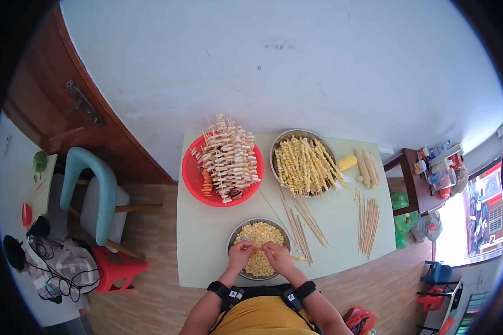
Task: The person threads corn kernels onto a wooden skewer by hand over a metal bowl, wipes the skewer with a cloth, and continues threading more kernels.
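Observation:
Both hands meet over a metal bowl (231, 237) of loose corn kernels (260, 270) at the table's near edge. My left hand (241, 254) is closed in a pinch, its fingertips close to those of the other hand; what it pinches is too small to make out. In my right hand (278, 259), also closed, is a thin wooden skewer (299, 258) whose end sticks out to the right. Beyond the bowl lie several bare skewers (310, 220). A second metal bowl (273, 149) holds many skewers threaded with corn (304, 164).
At the back left, a red basin (190, 181) is piled with skewers of pale slices (229, 159). Corn cobs (366, 167) and more bare skewers (368, 226) lie on the table's right. A blue chair (103, 201) and red stool (117, 268) stand left.

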{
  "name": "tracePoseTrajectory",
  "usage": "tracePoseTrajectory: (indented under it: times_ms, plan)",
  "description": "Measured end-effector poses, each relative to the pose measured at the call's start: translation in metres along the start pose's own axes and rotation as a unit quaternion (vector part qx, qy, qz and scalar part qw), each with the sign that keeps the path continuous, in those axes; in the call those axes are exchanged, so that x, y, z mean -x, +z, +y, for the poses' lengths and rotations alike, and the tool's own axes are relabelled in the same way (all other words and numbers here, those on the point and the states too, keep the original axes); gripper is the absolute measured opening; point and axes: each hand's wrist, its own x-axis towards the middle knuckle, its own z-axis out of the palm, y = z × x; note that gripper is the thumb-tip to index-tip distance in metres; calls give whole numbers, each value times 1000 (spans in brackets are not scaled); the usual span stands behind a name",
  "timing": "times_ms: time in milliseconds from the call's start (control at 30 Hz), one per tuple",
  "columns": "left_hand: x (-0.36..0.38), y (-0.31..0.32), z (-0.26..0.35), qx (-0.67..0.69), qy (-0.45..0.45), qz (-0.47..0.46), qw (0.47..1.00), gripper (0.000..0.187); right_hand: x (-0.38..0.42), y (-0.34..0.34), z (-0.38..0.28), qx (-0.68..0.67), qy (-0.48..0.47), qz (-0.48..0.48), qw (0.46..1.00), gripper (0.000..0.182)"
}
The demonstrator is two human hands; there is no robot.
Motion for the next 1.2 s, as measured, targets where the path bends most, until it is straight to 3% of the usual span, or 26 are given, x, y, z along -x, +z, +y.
tracePoseTrajectory:
  times_ms: [100,300,367,567,700,767,900,967,1133,1200]
  plan:
    - [2,0,6,16,0,-8,1000,11,0,4,4,37,-6,-33,999,11]
    - [5,-1,28,32,9,0,999,9,-2,0,-9,-29,-59,35,997,13]
    - [7,-3,30,27,20,12,999,8,-1,-9,-23,-143,55,107,982,20]
    - [5,3,29,52,1,4,999,8,0,-24,-35,-75,2,95,993,37]
    - [19,11,59,81,-19,-35,996,11,-1,-13,-33,-91,40,86,991,26]
    - [18,15,60,75,-14,-62,995,11,-4,-6,-23,-14,-24,76,997,22]
    - [11,9,49,98,-15,-40,994,11,-3,-4,-23,-36,-40,120,991,19]
    - [10,6,50,93,-21,-32,995,12,-1,-18,-35,-139,41,134,980,19]
    - [14,8,68,60,-39,-30,997,12,2,-26,-33,-154,44,152,975,40]
    - [17,12,84,69,-44,-59,995,13,3,-24,-39,-141,27,131,981,41]
